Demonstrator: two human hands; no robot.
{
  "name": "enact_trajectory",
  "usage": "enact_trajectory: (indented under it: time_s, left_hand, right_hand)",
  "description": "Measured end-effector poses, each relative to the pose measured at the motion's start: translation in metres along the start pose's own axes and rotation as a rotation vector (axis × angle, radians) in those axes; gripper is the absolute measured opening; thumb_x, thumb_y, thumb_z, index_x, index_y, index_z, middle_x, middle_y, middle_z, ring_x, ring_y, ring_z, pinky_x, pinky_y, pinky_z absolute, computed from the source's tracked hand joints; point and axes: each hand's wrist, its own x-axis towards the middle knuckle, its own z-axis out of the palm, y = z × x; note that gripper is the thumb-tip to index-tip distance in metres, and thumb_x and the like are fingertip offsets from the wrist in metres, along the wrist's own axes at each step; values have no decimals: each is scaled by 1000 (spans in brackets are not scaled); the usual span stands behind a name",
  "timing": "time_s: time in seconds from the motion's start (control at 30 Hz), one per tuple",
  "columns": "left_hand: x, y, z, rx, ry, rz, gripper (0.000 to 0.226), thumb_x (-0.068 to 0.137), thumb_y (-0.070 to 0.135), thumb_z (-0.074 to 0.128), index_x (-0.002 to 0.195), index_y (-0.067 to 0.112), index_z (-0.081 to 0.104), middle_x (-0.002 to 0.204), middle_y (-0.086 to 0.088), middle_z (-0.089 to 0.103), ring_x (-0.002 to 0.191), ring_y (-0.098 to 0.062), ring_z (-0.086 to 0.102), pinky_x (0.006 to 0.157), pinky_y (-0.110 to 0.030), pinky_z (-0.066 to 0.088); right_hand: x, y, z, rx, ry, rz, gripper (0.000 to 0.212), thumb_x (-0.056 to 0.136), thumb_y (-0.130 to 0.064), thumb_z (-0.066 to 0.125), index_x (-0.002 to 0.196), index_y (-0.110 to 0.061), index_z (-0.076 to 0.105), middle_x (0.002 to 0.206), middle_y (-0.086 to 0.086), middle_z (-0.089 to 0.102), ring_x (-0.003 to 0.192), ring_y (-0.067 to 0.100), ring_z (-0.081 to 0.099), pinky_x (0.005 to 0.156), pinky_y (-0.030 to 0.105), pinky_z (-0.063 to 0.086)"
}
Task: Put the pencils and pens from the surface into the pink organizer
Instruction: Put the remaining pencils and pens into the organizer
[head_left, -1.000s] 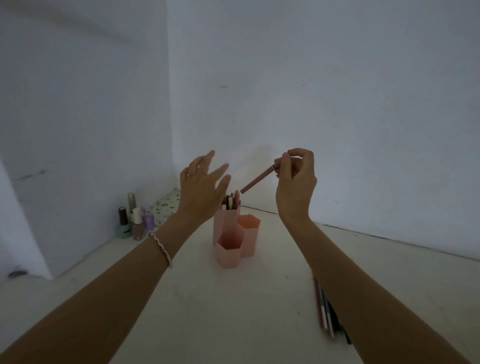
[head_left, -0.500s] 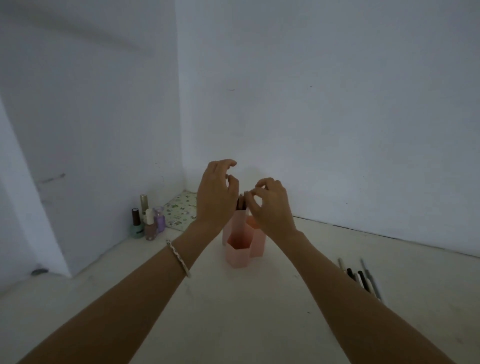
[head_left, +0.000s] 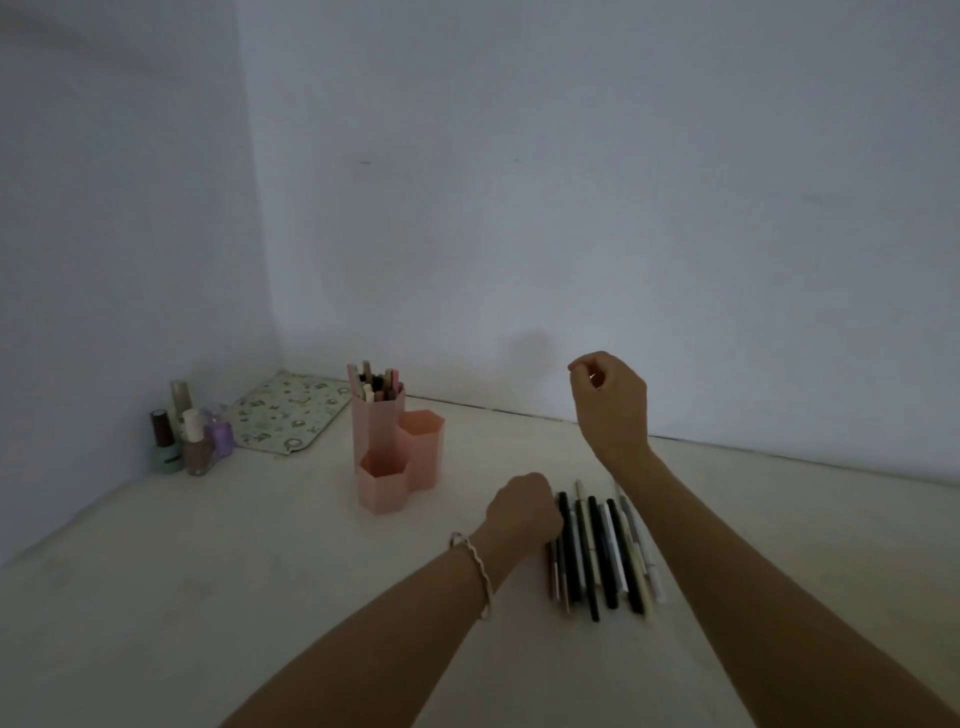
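Observation:
The pink organizer (head_left: 397, 467) has three hexagonal cups and stands left of centre on the pale surface. Its tall back cup holds several pens and pencils (head_left: 375, 385); the two lower cups look empty. A row of several black, white and thin reddish pens (head_left: 605, 553) lies to its right. My left hand (head_left: 524, 506), with a bracelet on the wrist, rests on the left end of that row, fingers curled down over the far end of a leftmost pen. My right hand (head_left: 609, 400) hovers above the row, fingers loosely curled and holding nothing.
Several nail polish bottles (head_left: 184, 441) stand in the left corner by the wall. A patterned green mat (head_left: 288, 413) lies behind the organizer. White walls close off the back and the left side.
Both hands left the organizer after the reddish pencil went into the tall cup. My left hand dropped onto the row of pens. My right hand moved right and stays raised.

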Motion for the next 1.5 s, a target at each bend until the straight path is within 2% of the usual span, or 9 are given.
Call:
enact_trajectory:
  time_s: [0.23, 0.47, 0.67, 0.97, 1.13, 1.23, 1.33, 1.4, 1.5]
  left_hand:
    - [7, 0, 0, -28, 54, -49, 34, 95, 32, 53, 113, 3, 56, 116, -15, 61, 104, -30, 62, 80, -32, 49]
    - [8, 1, 0, 134, 104, -43, 28, 94, 27, 54, 114, 7, 57, 119, -11, 61, 107, -29, 61, 81, -30, 46]
    - [9, 1, -4, 76, 84, -61, 36, 93, 39, 54, 108, 6, 60, 109, -11, 65, 99, -27, 64, 80, -31, 50]
    - [7, -7, -19, 295, 142, -17, 18, 88, 7, 53, 105, 6, 60, 110, -10, 63, 101, -26, 63, 75, -29, 48]
    - [9, -20, -82, 35, 298, 17, 35, 86, 17, 62, 117, 6, 49, 107, -10, 58, 100, -29, 60, 77, -33, 48]
    - [6, -21, -105, -130, 406, 104, 47, 86, 14, 62, 129, 10, 43, 105, -14, 61, 92, -28, 62, 75, -35, 50]
    - [3, -29, -115, -178, 495, 207, 56, 87, 10, 59, 138, 18, 39, 97, -11, 60, 83, -22, 59, 69, -31, 48]
    - [3, -36, -118, -191, 549, 244, 56, 87, 9, 58, 139, 21, 40, 97, -8, 57, 82, -18, 54, 69, -26, 43]
    - [4, -46, -126, -210, 675, 260, 51, 85, 7, 60, 133, 20, 48, 102, -8, 55, 86, -17, 56, 69, -21, 41]
  right_hand:
    - [-5, 21, -19, -14, -14, 46, 19, 91, -13, 50, 87, -14, 69, 69, -4, 62, 54, 6, 50, 54, 18, 38]
    - [-11, 27, -19, -13, -35, 69, 19, 90, -12, 51, 83, -15, 68, 64, -8, 59, 50, 4, 47, 50, 15, 36]
    - [-16, 28, -13, 10, -63, 80, 19, 91, -12, 51, 83, -15, 68, 67, -5, 62, 52, 5, 49, 52, 16, 39]
    - [-17, 29, -9, -32, -107, 91, 20, 89, -14, 51, 81, -16, 68, 69, -6, 65, 54, 5, 51, 54, 19, 43]
    - [-18, 31, 7, -334, -387, 143, 23, 85, -20, 54, 78, -4, 69, 75, 11, 71, 60, 17, 58, 61, 33, 53]
    - [-25, 35, 25, -642, -576, 160, 29, 81, -30, 58, 66, -4, 56, 70, 8, 60, 82, 25, 59, 69, 30, 47]
    - [-33, 42, 40, -878, -668, 134, 32, 82, -45, 56, 82, -12, 53, 92, 5, 58, 102, 27, 51, 79, 33, 40]
    - [-40, 47, 48, -924, -683, 107, 29, 83, -42, 56, 84, -14, 54, 97, 5, 60, 101, 26, 51, 78, 33, 38]
    - [-41, 48, 59, -718, -651, 211, 31, 85, -34, 58, 66, -14, 43, 70, 0, 50, 81, 22, 50, 66, 27, 37]
